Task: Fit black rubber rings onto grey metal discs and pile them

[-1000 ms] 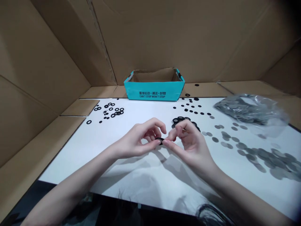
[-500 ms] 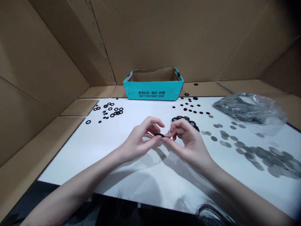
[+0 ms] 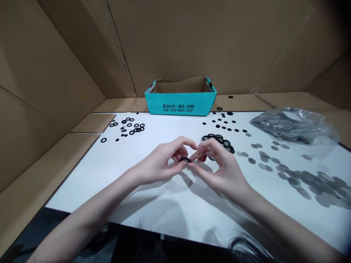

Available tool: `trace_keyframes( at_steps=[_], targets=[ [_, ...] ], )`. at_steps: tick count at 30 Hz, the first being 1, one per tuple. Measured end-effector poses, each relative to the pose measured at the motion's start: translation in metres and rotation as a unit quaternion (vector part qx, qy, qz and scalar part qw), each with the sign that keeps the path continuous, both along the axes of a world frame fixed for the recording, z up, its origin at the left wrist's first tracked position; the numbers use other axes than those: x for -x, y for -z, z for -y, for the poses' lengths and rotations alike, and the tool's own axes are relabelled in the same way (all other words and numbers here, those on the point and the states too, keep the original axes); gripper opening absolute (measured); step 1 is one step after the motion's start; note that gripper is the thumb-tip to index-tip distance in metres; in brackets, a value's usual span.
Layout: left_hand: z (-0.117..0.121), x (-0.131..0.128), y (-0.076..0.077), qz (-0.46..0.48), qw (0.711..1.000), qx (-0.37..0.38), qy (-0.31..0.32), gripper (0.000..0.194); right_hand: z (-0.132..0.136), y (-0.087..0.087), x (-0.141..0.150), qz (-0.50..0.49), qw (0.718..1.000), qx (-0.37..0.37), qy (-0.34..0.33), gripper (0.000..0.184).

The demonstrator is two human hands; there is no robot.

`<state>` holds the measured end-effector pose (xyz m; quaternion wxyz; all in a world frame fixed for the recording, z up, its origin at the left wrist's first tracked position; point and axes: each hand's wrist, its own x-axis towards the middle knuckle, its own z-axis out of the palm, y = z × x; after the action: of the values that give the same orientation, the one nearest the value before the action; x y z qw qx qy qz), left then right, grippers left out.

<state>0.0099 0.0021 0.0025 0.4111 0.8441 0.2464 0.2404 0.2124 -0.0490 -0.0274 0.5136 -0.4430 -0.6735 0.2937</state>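
My left hand (image 3: 172, 157) is closed, with thumb and fingers pinching a small black ring (image 3: 184, 159) above the table. A greyish face shows inside the ring's rim. My right hand (image 3: 216, 157) meets it from the other side, its thumb and fingertips pressed at the ring's right edge. Just behind my right hand lies a pile of black-rimmed discs with grey centres (image 3: 218, 140), partly covered by the fingers. Loose grey discs (image 3: 308, 179) spread over the white table to the right of my right hand.
A turquoise open box (image 3: 181, 104) stands at the back. Black rings (image 3: 136, 126) and small black discs lie at the left. More small black discs (image 3: 229, 128) lie back right, near a clear plastic bag (image 3: 290, 126) of grey discs. Cardboard walls (image 3: 205, 40) surround the white table (image 3: 90, 179).
The ring has tilted a little, so more of its face shows, and the fingers around it have shifted slightly. The whole view has moved a little.
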Motion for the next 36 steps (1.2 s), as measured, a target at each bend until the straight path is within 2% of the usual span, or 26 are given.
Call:
trace_keyframes(
  at_steps=[5, 8, 12, 15, 21, 26, 32, 36],
  targets=[
    [0.002, -0.003, 0.005, 0.052, 0.998, 0.01, -0.02, 0.03, 0.0, -0.004, 0.0, -0.035, 0.999, 0.015, -0.003, 0.026],
    [0.002, -0.002, 0.002, 0.068, 0.998, 0.0, -0.012, 0.032, 0.002, -0.004, 0.002, -0.079, 0.997, 0.02, -0.012, 0.03],
    [0.002, 0.001, -0.006, -0.003, 0.999, -0.023, 0.027, 0.035, 0.004, 0.001, 0.006, -0.095, 0.995, -0.01, -0.014, 0.031],
    [0.003, 0.001, -0.007, -0.032, 0.999, -0.029, 0.008, 0.038, 0.005, 0.004, 0.006, -0.068, 0.998, -0.019, -0.002, 0.028],
    [0.003, -0.006, 0.006, 0.111, 0.988, 0.075, -0.07, 0.035, 0.002, 0.007, 0.005, -0.07, 0.997, -0.012, 0.038, 0.026],
    [0.004, -0.008, 0.009, 0.132, 0.987, 0.041, -0.084, 0.031, 0.001, 0.005, 0.005, -0.074, 0.996, -0.019, 0.039, 0.026],
    [0.004, -0.003, -0.003, 0.08, 0.996, 0.0, -0.025, 0.026, 0.006, 0.004, 0.007, -0.127, 0.991, -0.023, 0.027, 0.034],
    [0.002, -0.001, -0.005, 0.026, 0.999, -0.041, -0.011, 0.027, 0.004, 0.006, 0.006, -0.056, 0.998, -0.04, 0.008, 0.026]
  ],
)
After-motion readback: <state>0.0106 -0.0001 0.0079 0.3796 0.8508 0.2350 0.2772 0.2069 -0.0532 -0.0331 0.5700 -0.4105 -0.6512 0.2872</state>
